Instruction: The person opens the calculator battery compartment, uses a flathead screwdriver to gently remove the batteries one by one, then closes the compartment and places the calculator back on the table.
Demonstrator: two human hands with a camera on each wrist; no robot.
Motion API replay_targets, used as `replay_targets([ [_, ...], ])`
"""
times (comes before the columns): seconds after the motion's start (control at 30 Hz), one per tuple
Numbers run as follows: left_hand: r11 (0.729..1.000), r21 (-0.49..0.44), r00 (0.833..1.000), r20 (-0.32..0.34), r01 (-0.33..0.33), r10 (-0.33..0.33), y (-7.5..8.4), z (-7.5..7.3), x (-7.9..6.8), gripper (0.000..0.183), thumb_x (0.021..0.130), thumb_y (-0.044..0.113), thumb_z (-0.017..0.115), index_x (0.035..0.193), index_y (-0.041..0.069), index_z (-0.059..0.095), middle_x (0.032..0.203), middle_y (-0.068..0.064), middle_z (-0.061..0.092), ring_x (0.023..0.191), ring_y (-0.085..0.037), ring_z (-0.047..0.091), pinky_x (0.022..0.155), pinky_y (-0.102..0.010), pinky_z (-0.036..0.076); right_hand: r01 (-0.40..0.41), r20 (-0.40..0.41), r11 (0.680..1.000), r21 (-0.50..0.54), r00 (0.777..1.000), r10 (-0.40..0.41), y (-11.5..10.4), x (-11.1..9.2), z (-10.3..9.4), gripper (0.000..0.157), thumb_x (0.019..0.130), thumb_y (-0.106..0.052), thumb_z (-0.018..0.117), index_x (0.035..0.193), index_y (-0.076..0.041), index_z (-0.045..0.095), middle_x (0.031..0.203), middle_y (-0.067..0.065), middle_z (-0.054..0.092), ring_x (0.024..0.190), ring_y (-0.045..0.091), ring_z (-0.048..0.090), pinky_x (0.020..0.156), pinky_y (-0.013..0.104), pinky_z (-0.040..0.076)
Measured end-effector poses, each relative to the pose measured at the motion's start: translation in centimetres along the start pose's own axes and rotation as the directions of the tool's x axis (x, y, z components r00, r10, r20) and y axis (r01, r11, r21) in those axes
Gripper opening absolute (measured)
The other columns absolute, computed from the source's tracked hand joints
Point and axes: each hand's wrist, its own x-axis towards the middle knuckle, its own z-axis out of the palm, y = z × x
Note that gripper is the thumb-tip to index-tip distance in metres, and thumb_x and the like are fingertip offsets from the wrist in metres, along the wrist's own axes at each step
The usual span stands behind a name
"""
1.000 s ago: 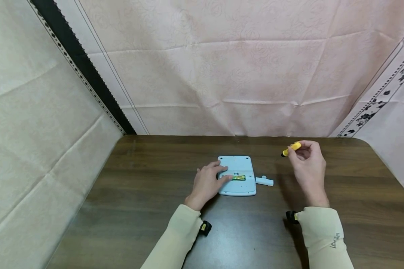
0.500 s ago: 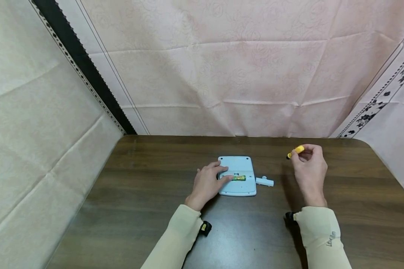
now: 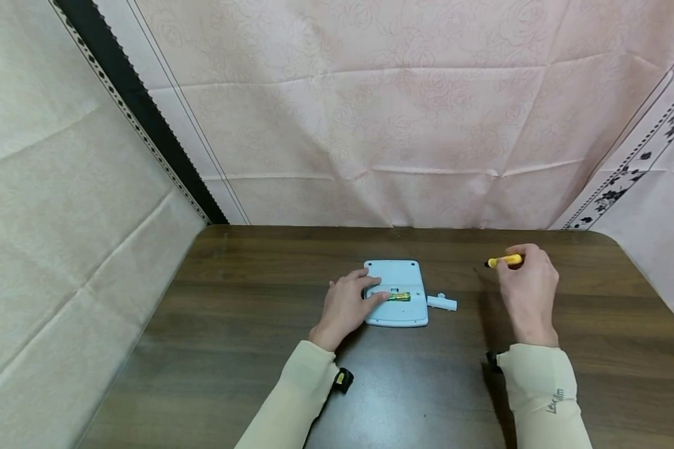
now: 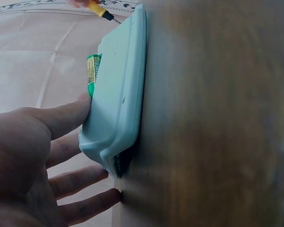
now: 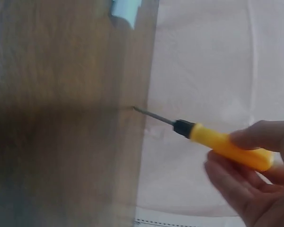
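Note:
A flat light-blue plastic device (image 3: 395, 275) lies on the table, its battery bay exposed. Inside the bay is a green battery (image 4: 91, 73). My left hand (image 3: 345, 305) rests on the device's left side, thumb beside the battery and other fingers extended, fairly straight, around its edge. To the right, my right hand (image 3: 530, 287) holds a small yellow screwdriver (image 5: 217, 141) by its handle, above the table and apart from the device. Its black collar and thin shaft point left in the right wrist view. The light-blue battery cover (image 3: 442, 303) lies just right of the device.
The dark wooden table (image 3: 247, 324) extends around both arms, its far edge running along a hanging pale cloth (image 3: 371, 125). Small black wrist cameras (image 3: 342, 380) sit at both cuffs.
My right hand has moved slightly right and nearer to me with the screwdriver, which now lies more level. The left hand, device and cover have stayed in place.

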Motion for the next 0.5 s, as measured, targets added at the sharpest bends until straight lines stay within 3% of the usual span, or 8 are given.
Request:
replay_targets([
  [0.07,1.0,0.0,1.0,0.001,0.002,-0.002,0.0,0.0,0.0,0.043,0.101,0.042,0.075,0.135,0.016,0.076,0.153,-0.012,0.058,0.141,-0.038,0.053,0.112,-0.077,0.032,0.021,0.022,0.999,-0.041,1.0,-0.02,0.0,-0.1,-0.2,0.026,0.1,-0.001,0.066,0.121,0.014,0.066,0.119,0.034,0.061,0.109,0.053,0.059,0.092,0.061,0.054],
  [0.27,1.0,-0.001,1.0,0.002,0.005,-0.005,0.0,-0.1,0.0,0.043,0.101,0.042,0.075,0.135,0.017,0.076,0.153,-0.012,0.058,0.141,-0.039,0.053,0.112,-0.077,0.032,0.105,0.149,0.982,-0.157,0.985,-0.082,0.7,-0.1,-0.7,0.02,0.092,0.003,0.07,0.105,0.018,0.071,0.103,0.039,0.068,0.091,0.057,0.063,0.083,0.066,0.051],
  [0.5,1.0,0.005,1.0,0.012,0.005,-0.005,0.0,-0.1,0.0,0.043,0.101,0.042,0.074,0.136,0.017,0.075,0.154,-0.011,0.058,0.141,-0.039,0.053,0.112,-0.076,0.031,0.024,0.386,0.959,-0.281,0.918,0.09,1.3,0.2,-1.0,0.03,0.094,-0.009,0.069,0.111,0.016,0.071,0.105,0.035,0.07,0.083,0.045,0.065,0.071,0.057,0.054],
])
